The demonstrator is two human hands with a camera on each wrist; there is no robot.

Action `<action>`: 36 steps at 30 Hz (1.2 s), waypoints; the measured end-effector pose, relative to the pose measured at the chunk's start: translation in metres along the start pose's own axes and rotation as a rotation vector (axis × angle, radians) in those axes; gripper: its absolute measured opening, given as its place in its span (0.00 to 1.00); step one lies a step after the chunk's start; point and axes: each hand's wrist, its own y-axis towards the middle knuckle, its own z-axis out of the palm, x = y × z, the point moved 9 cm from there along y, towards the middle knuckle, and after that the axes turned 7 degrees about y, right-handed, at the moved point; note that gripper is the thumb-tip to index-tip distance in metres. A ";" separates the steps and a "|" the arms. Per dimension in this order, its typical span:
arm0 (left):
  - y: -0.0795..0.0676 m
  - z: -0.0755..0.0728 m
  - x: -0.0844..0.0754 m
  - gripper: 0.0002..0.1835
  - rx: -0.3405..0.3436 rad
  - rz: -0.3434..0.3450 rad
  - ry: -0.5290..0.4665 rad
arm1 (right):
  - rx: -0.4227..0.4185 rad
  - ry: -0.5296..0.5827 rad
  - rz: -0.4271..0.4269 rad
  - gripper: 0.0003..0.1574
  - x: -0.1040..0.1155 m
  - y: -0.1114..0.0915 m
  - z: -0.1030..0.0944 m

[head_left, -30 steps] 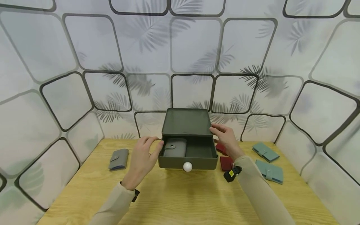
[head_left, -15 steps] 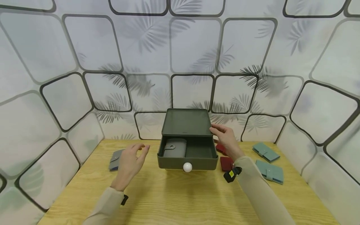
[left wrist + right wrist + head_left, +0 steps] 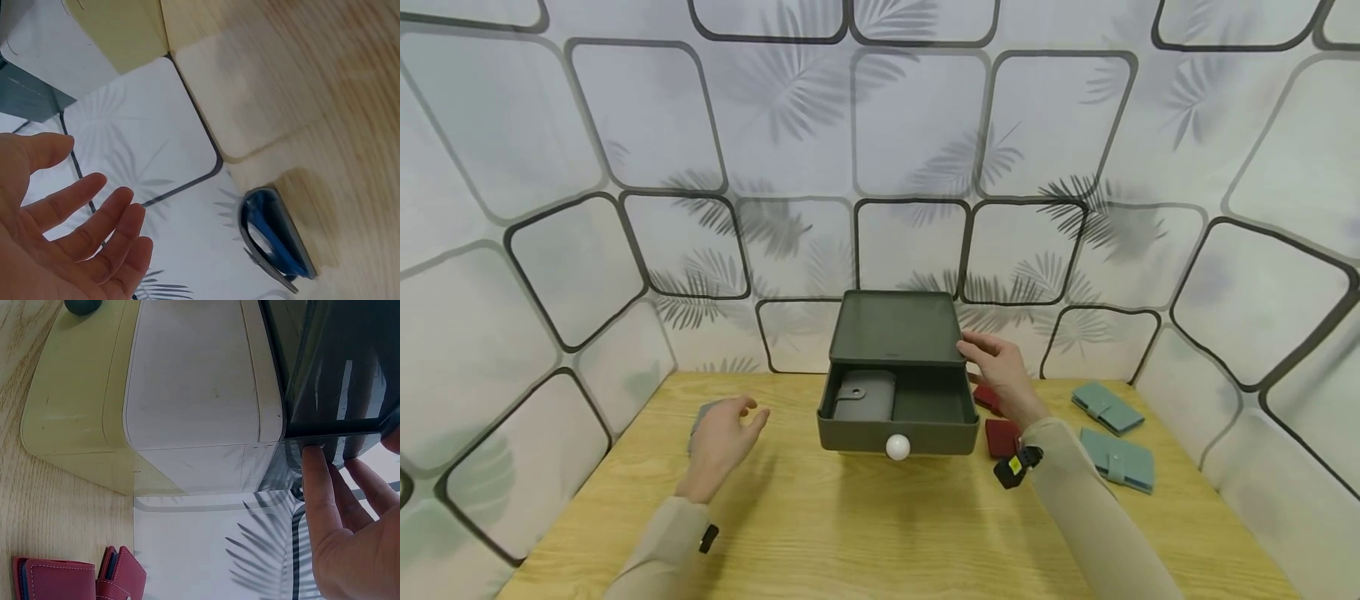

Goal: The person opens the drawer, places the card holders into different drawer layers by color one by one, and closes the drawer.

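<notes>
A small drawer unit [image 3: 895, 325] stands mid-table, its dark green top drawer [image 3: 850, 435] pulled out by a white knob. Inside the drawer, on its left side, lies a grey snap wallet [image 3: 868, 398]. My left hand [image 3: 721, 442] is off to the left with loosely bent fingers and holds nothing. It partly covers another grey wallet in the head view; the left wrist view shows that wallet [image 3: 275, 234] standing on edge with a blue lining, apart from the fingers. My right hand [image 3: 1003, 375] rests against the unit's upper right side, fingertips [image 3: 315, 462] touching its wall.
Two red wallets, one nearer [image 3: 1002, 437] and one farther [image 3: 988, 398], lie right of the unit. Farther right are two pale green wallets, one behind [image 3: 1107, 406] and one in front [image 3: 1117, 458]. Patterned cloth walls [image 3: 910, 125] enclose the wooden table [image 3: 820, 533].
My left hand has left the drawer's left side and moved left to the grey wallet on the table. The right hand has stayed at the unit.
</notes>
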 end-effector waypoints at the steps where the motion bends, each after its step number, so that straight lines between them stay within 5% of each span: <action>1: 0.001 0.000 0.002 0.21 0.009 0.001 0.004 | -0.002 0.000 0.000 0.33 0.000 0.001 0.000; 10: 0.006 0.004 0.025 0.16 0.021 -0.002 0.018 | -0.006 -0.010 -0.019 0.33 0.005 0.004 -0.001; 23: -0.003 0.019 0.062 0.23 0.166 -0.152 0.066 | -0.005 -0.006 0.005 0.33 -0.001 0.002 0.000; 36: -0.002 0.029 0.077 0.27 0.225 -0.212 0.052 | -0.011 -0.024 -0.008 0.32 0.000 0.003 0.000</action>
